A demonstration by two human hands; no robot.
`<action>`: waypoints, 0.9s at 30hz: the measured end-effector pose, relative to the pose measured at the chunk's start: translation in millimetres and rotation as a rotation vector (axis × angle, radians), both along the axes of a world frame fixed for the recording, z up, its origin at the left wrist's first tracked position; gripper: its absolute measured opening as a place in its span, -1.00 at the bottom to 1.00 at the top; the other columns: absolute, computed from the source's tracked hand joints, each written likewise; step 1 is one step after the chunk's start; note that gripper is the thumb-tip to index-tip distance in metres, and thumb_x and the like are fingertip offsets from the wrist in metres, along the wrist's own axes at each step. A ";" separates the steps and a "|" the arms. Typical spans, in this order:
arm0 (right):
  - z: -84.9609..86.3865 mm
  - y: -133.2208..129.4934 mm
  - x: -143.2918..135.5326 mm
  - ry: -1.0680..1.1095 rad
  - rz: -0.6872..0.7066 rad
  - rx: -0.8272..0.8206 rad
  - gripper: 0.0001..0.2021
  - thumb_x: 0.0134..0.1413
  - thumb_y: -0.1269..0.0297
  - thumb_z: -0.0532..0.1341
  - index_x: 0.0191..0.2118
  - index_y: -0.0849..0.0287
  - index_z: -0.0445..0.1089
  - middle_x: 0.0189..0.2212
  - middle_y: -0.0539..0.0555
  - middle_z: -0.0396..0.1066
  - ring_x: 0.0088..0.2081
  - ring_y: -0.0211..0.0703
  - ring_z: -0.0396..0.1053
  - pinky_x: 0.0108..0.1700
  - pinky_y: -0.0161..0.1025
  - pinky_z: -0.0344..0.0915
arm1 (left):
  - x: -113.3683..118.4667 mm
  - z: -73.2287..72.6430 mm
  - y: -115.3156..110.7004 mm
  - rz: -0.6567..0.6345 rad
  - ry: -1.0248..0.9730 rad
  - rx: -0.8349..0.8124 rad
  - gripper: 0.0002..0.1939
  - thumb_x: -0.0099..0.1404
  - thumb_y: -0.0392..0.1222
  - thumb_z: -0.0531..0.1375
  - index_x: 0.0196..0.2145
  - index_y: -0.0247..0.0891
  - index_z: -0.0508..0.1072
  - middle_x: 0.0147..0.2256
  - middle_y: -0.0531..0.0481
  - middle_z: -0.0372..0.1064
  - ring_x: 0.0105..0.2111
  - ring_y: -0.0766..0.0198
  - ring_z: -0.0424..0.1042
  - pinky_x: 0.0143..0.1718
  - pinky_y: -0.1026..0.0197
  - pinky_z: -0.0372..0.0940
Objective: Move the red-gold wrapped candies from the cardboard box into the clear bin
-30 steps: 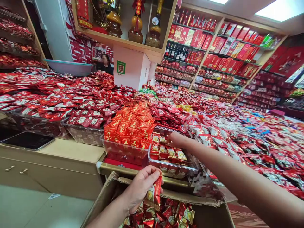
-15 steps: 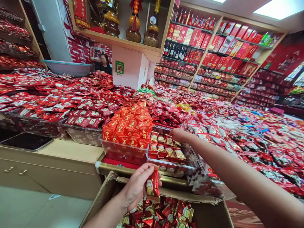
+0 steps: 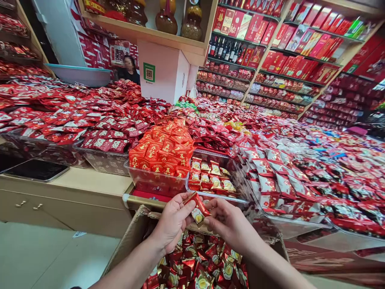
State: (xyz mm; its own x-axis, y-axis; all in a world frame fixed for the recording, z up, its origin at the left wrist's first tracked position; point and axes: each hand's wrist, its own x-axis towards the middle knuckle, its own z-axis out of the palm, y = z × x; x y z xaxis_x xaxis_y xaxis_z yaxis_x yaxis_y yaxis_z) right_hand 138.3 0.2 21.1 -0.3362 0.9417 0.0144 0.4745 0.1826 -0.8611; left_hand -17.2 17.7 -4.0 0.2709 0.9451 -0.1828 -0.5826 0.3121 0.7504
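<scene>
My left hand [image 3: 174, 220] pinches a red and gold wrapped candy [image 3: 197, 209] between thumb and fingers. My right hand [image 3: 227, 221] grips the right end of the same candy, thumb and fingertips closed on its wrapper. Both hands are above an open cardboard box [image 3: 128, 243] that holds many loose candies [image 3: 203, 265] in like wrappers. Just beyond the hands, a clear plastic bin [image 3: 237, 168] contains neat rows of these candies [image 3: 210, 176], laid face up. To its left, a clear bin [image 3: 156, 180] is heaped with orange-red packets [image 3: 165, 150].
Piles of red packets [image 3: 57, 108] spread to the left, and white-and-red packets [image 3: 279, 172] fill bins on the right. A black flat device [image 3: 37, 170] lies on the counter [image 3: 99, 180]. Beyond the display, a person [image 3: 129, 72] sits near a blue basin [image 3: 80, 74].
My right hand has drawn back from the candy bin to the candy in my left hand and now grips it too. The candy has turned from upright to slanted. The view has tilted down.
</scene>
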 end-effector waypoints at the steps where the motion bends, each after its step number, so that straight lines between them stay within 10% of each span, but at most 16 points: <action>1: -3.4 0.4 -0.5 0.072 -0.013 -0.033 -0.87 -0.02 0.29 0.12 -0.30 0.17 0.17 -0.57 -0.07 0.28 -0.53 -0.31 0.24 -0.45 -0.35 0.19 | 0.1 -0.7 -0.3 0.001 0.003 0.002 -0.81 0.15 -0.34 0.17 -0.23 -0.32 0.31 -0.29 -0.08 0.41 -0.33 0.31 0.39 -0.27 0.25 0.30; 6: -9.9 2.8 -0.9 0.230 -0.075 -0.083 -0.85 -0.01 0.27 0.13 -0.30 0.18 0.17 -0.57 -0.06 0.28 -0.53 -0.31 0.24 -0.49 -0.36 0.19 | -1.1 -1.9 -0.2 -0.004 -0.042 0.028 -0.85 0.20 -0.35 0.11 -0.23 -0.29 0.29 -0.26 -0.06 0.39 -0.29 0.32 0.37 -0.21 0.23 0.26; 13: -13.8 -1.2 -0.7 -0.288 -0.064 0.796 -0.88 0.05 0.47 0.06 -0.36 0.19 0.32 -0.43 0.06 0.32 -0.35 -0.22 0.22 -0.32 -0.27 0.18 | -5.4 4.5 -3.3 -0.185 -0.225 0.042 -0.81 0.29 -0.22 0.01 -0.11 -0.18 0.19 -0.14 -0.07 0.33 -0.17 0.25 0.36 -0.09 0.11 0.19; 19: -20.4 -9.7 1.9 -0.606 0.132 0.955 -0.80 0.13 0.42 -0.02 -0.24 0.23 0.32 -0.36 0.14 0.34 -0.29 -0.13 0.17 -0.28 -0.16 0.13 | -4.4 0.8 -2.5 -0.161 -0.079 0.029 -0.77 0.24 -0.30 0.07 -0.13 -0.20 0.19 -0.15 -0.09 0.36 -0.19 0.23 0.38 -0.17 0.16 0.23; 23: 6.4 -0.4 11.5 -0.769 0.179 0.959 -0.82 0.10 0.42 -0.02 -0.39 0.22 0.31 -0.50 0.08 0.28 -0.43 -0.19 0.14 -0.38 -0.23 0.07 | -5.1 1.0 -1.2 -0.180 -0.049 0.029 -0.79 0.27 -0.23 0.02 -0.12 -0.20 0.17 -0.18 -0.10 0.36 -0.27 0.23 0.41 -0.21 0.13 0.24; 27: 52.0 42.2 26.6 -1.086 -0.074 0.787 -0.83 0.07 0.40 -0.01 -0.45 0.22 0.29 -0.51 0.09 0.28 -0.45 -0.19 0.18 -0.43 -0.26 0.04 | -6.3 1.1 -0.2 -0.216 0.060 0.037 -0.78 0.24 -0.22 0.06 -0.14 -0.24 0.19 -0.31 -0.07 0.38 -0.37 0.27 0.41 -0.32 0.21 0.24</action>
State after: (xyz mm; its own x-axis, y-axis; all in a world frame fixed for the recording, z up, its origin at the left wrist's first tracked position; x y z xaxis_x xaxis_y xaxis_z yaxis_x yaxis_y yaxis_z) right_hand 164.9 42.4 73.0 -0.4719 0.8226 0.3171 0.8758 0.3961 0.2758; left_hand -23.5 17.4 -2.9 0.4576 0.8727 -0.1705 -0.4595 0.3962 0.7949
